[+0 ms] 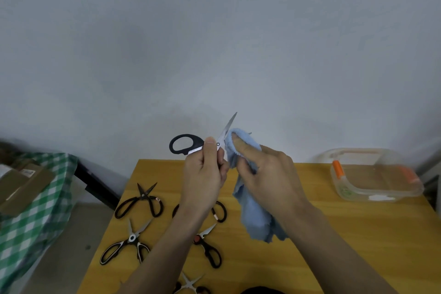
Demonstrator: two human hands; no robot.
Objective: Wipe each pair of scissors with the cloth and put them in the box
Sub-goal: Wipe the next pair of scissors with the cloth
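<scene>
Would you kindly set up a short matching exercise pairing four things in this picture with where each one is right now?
Things:
1. black-handled scissors
2. blue cloth
3. clear box
4. all-black scissors

Places:
A. lying on the yellow table, left of the forearms
B. held up in the left hand
C. at the table's far right corner
D. gripped in the right hand, against the blade

Pairs: 1-B, 2-D, 3-C, 4-A
</scene>
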